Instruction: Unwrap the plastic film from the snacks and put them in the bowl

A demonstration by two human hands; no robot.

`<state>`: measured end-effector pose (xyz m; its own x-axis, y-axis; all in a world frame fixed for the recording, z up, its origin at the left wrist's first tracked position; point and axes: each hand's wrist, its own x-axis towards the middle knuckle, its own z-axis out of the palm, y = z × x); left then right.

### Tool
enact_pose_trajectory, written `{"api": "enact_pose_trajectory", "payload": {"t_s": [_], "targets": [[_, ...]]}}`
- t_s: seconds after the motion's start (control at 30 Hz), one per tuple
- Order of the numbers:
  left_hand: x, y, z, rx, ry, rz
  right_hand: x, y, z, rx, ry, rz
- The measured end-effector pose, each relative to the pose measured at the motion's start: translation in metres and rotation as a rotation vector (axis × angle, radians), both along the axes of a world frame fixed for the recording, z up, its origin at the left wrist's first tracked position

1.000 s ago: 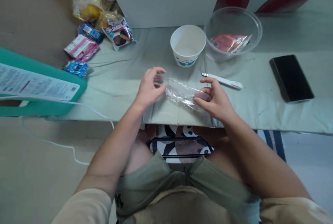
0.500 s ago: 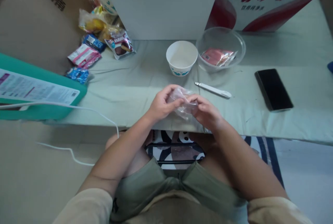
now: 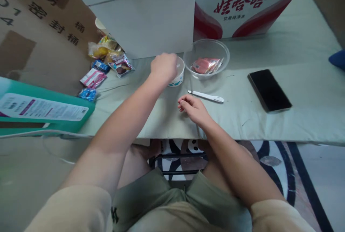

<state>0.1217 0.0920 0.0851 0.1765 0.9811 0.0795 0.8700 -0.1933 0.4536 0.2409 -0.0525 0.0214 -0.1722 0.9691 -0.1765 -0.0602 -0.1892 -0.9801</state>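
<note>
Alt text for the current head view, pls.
A person's left hand is at a white cup, partly hiding it; the right hand, loosely curled, is near a slim white tool. Around them: a clear bowl with pink packets, a dark phone, wrapped snacks.

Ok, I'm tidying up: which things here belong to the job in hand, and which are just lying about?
Likely part of the job:
paper cup, with the left hand at it;
white-handled tool, nearest the right hand;
perhaps the clear bowl of pink packets.

Apparently just lying about:
black phone;
wrapped snacks;
green container;
red-and-white carton.
</note>
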Motion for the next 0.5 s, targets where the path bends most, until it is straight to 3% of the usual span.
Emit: {"api": "enact_pose_trajectory", "payload": {"t_s": [0.13, 0.27, 0.33, 0.4, 0.5], "targets": [[0.031, 0.026, -0.005, -0.348, 0.292, -0.083, 0.003, 0.003, -0.001, 0.009, -0.032, -0.002], [0.025, 0.021, 0.011, -0.489, 0.342, -0.211, 0.005, 0.006, -0.001, 0.013, -0.032, -0.009], [0.009, 0.017, 0.020, -0.398, 0.249, -0.211, 0.005, 0.006, -0.001, 0.016, -0.024, -0.023], [-0.017, 0.015, 0.022, -0.157, 0.039, -0.152, 0.002, 0.005, -0.001, 0.014, -0.035, -0.027], [-0.080, 0.026, 0.007, 0.152, -0.212, 0.060, -0.003, 0.001, -0.002, 0.011, -0.099, -0.001]]}}
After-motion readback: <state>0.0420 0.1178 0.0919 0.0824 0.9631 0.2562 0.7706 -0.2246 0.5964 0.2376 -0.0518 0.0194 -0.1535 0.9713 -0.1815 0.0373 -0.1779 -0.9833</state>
